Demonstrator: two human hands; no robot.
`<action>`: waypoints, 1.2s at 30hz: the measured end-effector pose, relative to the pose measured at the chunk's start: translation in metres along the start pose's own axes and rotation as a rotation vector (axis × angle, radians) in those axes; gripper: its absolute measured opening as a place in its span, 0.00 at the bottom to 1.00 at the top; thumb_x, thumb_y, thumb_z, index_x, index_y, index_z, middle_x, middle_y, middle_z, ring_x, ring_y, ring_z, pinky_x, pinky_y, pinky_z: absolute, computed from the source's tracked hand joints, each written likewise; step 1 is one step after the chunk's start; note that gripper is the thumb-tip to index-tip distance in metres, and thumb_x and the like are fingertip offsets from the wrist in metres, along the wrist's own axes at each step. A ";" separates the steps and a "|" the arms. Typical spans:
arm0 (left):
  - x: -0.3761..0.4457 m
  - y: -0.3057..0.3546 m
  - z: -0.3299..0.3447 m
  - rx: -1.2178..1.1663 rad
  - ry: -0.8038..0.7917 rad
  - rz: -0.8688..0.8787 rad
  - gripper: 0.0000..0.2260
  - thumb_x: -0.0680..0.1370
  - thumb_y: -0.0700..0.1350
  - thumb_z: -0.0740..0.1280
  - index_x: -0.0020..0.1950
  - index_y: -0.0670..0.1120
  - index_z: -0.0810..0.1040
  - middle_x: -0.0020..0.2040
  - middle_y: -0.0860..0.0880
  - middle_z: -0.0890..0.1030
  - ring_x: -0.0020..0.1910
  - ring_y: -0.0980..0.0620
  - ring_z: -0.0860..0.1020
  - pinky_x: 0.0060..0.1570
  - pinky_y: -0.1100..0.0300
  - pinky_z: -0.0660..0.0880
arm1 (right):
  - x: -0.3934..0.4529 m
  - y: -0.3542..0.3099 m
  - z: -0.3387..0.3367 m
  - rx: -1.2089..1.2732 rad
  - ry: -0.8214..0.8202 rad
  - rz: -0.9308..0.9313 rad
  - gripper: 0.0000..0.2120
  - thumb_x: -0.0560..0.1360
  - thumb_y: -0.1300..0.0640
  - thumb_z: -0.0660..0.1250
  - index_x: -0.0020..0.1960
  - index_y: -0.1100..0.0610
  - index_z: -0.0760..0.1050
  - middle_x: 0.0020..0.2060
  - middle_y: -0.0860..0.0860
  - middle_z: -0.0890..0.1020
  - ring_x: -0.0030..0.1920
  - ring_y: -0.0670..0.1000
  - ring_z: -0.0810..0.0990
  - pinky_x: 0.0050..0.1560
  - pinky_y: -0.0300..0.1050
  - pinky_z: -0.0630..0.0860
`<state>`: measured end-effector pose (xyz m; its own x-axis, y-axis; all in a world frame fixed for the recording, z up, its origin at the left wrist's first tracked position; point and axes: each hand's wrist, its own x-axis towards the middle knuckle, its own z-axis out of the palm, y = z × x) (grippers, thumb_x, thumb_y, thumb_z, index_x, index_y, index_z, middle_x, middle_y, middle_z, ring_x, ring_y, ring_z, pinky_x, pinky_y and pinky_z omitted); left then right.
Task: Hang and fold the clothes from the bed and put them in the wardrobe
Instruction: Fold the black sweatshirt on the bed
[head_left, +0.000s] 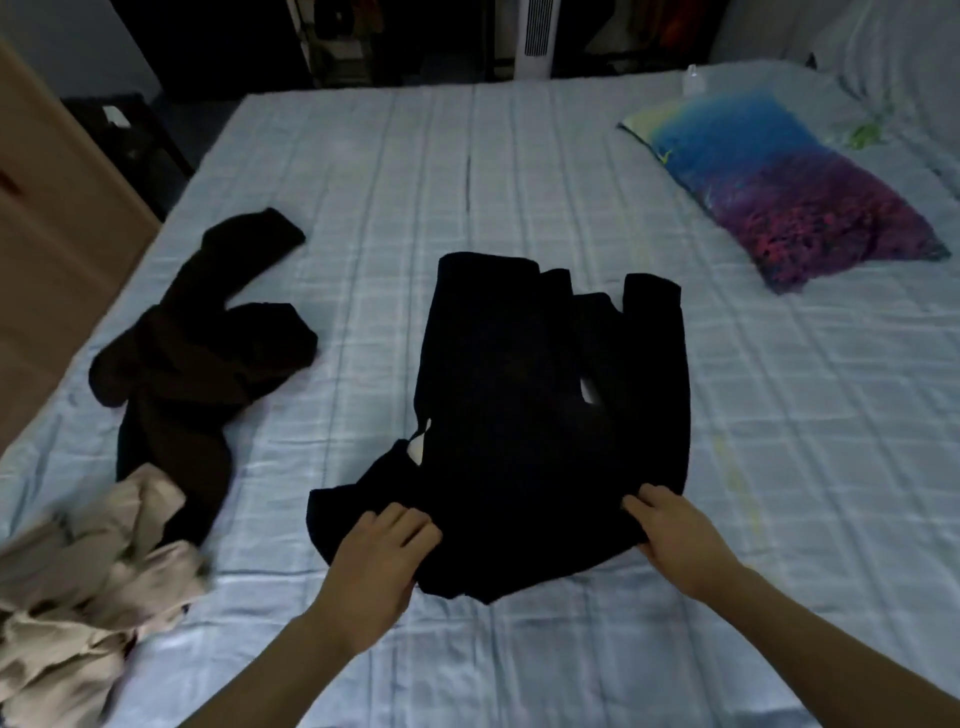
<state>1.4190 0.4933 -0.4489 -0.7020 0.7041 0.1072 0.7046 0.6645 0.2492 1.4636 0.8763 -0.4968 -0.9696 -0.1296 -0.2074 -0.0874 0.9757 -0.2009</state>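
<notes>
A black garment (545, 395) lies partly folded in the middle of the bed (395, 182), its sleeves turned in over the body. My left hand (382, 556) grips its near left edge, fingers curled into the cloth. At the near right edge my right hand (670, 530) pinches the fabric. A dark brown garment (202, 343) lies crumpled to the left. A beige heap of clothes (78, 582) sits at the bed's near left corner.
A blue and purple pillow (779, 187) lies at the far right, a pale pillow (904, 67) behind it. A wooden wardrobe side (57, 218) stands at the left. A white tower fan (535, 36) stands beyond the bed's far edge.
</notes>
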 end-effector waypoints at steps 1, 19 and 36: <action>-0.010 0.005 0.009 0.005 0.012 0.001 0.27 0.56 0.32 0.75 0.52 0.50 0.77 0.50 0.53 0.79 0.44 0.51 0.75 0.38 0.59 0.68 | -0.007 -0.004 0.011 -0.015 0.010 0.045 0.20 0.64 0.61 0.78 0.55 0.57 0.80 0.43 0.53 0.78 0.40 0.55 0.78 0.35 0.46 0.76; -0.004 0.015 0.048 -0.063 -0.047 -0.291 0.21 0.77 0.57 0.58 0.64 0.49 0.78 0.62 0.51 0.79 0.59 0.49 0.78 0.53 0.53 0.76 | -0.026 -0.039 0.030 0.304 0.087 0.205 0.20 0.80 0.53 0.64 0.71 0.57 0.70 0.65 0.52 0.74 0.63 0.53 0.74 0.64 0.43 0.71; 0.248 0.030 0.113 -0.209 -0.053 -0.237 0.24 0.82 0.55 0.60 0.77 0.48 0.65 0.77 0.50 0.64 0.76 0.53 0.60 0.73 0.58 0.59 | 0.139 0.059 0.018 0.242 0.282 0.318 0.34 0.76 0.45 0.69 0.77 0.55 0.62 0.76 0.58 0.62 0.76 0.57 0.59 0.76 0.54 0.59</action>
<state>1.2771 0.7163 -0.5238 -0.8336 0.5518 -0.0260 0.4819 0.7494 0.4540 1.3275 0.9132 -0.5545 -0.9667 0.2537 -0.0335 0.2461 0.8859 -0.3932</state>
